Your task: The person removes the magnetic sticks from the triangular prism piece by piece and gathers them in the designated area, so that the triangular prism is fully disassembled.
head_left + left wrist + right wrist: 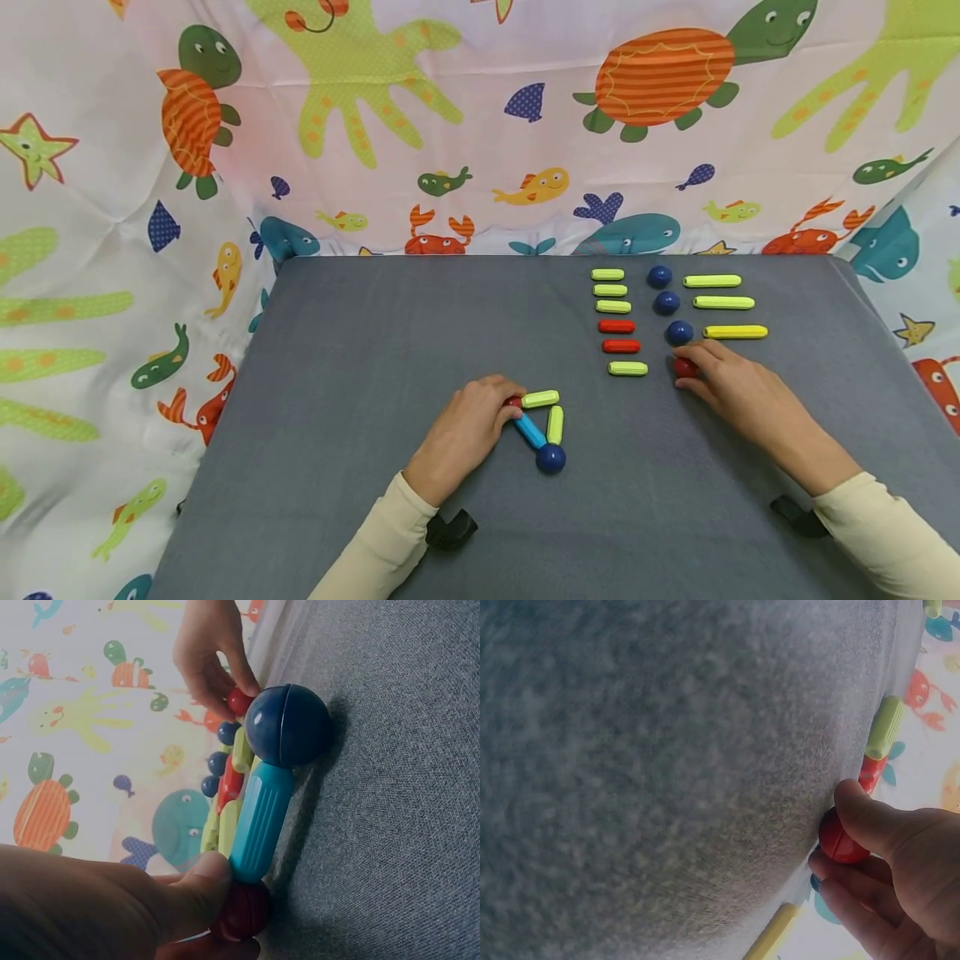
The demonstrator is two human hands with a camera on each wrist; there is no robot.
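My left hand [467, 433] pinches a red ball [244, 911] between thumb and fingers. That ball is one corner of a small shape on the table; a light blue rod [530, 431] runs from it to a dark blue ball [551, 459]. A short lime rod [540, 399] also extends from the red ball, and a second lime rod [555, 425] stands between its far end and the blue ball. Over at the right, my right hand [738, 396] pinches another red ball [840, 836] at the near end of a column of dark blue balls [679, 332].
Left of the blue balls lies a column of short rods, several lime [627, 368] and two red [619, 346]. To their right are two longer lime rods [723, 302] and a yellow rod [735, 332]. A sea-animal printed cloth [480, 125] hangs behind the grey table [360, 333].
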